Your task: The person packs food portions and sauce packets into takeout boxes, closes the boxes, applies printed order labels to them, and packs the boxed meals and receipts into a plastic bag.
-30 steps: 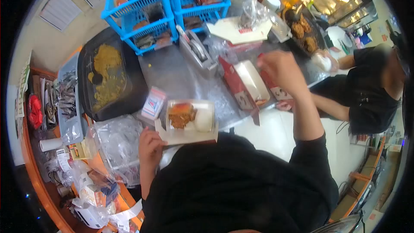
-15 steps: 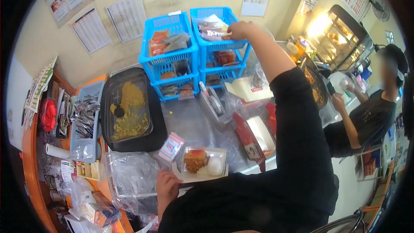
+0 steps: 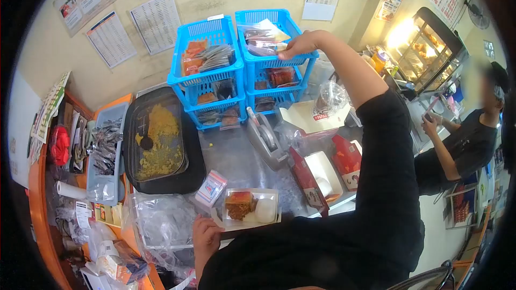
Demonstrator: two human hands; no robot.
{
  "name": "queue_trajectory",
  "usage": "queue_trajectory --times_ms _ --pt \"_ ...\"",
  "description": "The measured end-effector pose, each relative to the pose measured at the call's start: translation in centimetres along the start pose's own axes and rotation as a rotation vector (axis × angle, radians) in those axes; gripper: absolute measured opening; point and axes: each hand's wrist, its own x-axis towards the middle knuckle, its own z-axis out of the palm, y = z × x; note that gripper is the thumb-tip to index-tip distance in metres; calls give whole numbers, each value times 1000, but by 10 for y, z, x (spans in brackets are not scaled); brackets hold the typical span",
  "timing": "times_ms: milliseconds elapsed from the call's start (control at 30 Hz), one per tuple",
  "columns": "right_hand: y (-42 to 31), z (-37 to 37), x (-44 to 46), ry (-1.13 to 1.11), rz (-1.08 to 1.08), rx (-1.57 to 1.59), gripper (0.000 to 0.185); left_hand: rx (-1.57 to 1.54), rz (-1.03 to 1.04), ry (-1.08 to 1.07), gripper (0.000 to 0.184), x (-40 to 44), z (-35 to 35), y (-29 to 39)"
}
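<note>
My right hand point(image 3: 305, 44) reaches over the front rim of the top right blue basket point(image 3: 274, 62); its fingers are pressed together at the plastic packets point(image 3: 263, 49), and what they hold is too small to make out. My left hand point(image 3: 207, 234) lies at the lower left corner of an open food box point(image 3: 251, 224), fingers curled at its edge. Inside that box are a fried piece point(image 3: 239, 205) and a white round portion point(image 3: 266, 210). A small printed packet point(image 3: 211, 188) lies just behind the box.
Left stands a black tray of yellow food point(image 3: 160, 142), beside a grey bin of wrapped items point(image 3: 106, 147). A tape dispenser point(image 3: 267, 138), red boxes point(image 3: 310, 180) and an open carton point(image 3: 313, 118) are right of centre. A co-worker point(image 3: 462, 139) stands at the right.
My right hand has gone from above the red boxes up to the top right basket, and has shifted slightly down along its rim. My left hand stays by the food box.
</note>
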Motion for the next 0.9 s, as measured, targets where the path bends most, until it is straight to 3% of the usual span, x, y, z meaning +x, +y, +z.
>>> queue_trajectory --times_ms 200,300,400,600,700,800,833,900 --pt "17 -9 0 -89 -110 69 70 6 27 -22 26 3 0 -1" --pt "19 -9 -4 -15 -79 69 58 18 17 -33 27 2 -1 1" --pt "11 -11 -20 201 32 -107 45 -3 13 -39 27 1 -3 0" --pt "3 -29 -56 508 98 -133 35 -2 58 -46 28 3 -3 -3" --pt "-5 -36 -93 682 167 -97 35 -11 100 -73 28 5 -5 -5" --pt "-11 -34 -153 722 213 -100 38 -27 158 -135 28 7 -7 -13" --pt "-5 -30 -172 689 129 -42 36 -36 170 -141 28 8 -8 -13" --pt "-29 -15 -232 648 301 139 26 -65 197 -143 28 9 -6 -13"
